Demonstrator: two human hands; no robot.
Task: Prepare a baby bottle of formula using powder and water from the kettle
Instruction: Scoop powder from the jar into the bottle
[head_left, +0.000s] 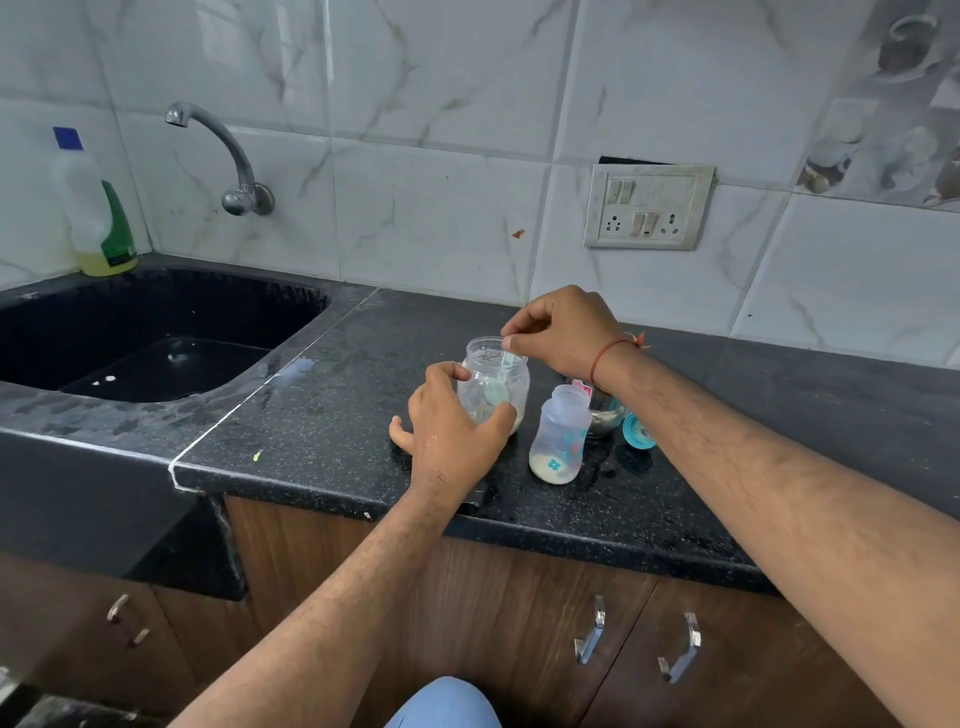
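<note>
The right hand (563, 325) pinches a spoon (501, 376) handle with its fingers together, dipping it into the jar (496, 384), which the left hand (452, 421) grips by curled fingers. Just right of it, the open bottle (560, 434) stands near the table's (322, 415) front edge with powder at its bottom.

Marbled white wall tiles (436, 218), black speckled counter (322, 415), dark sink (156, 332) at its left end, wooden cabinets (519, 613) below.
</note>
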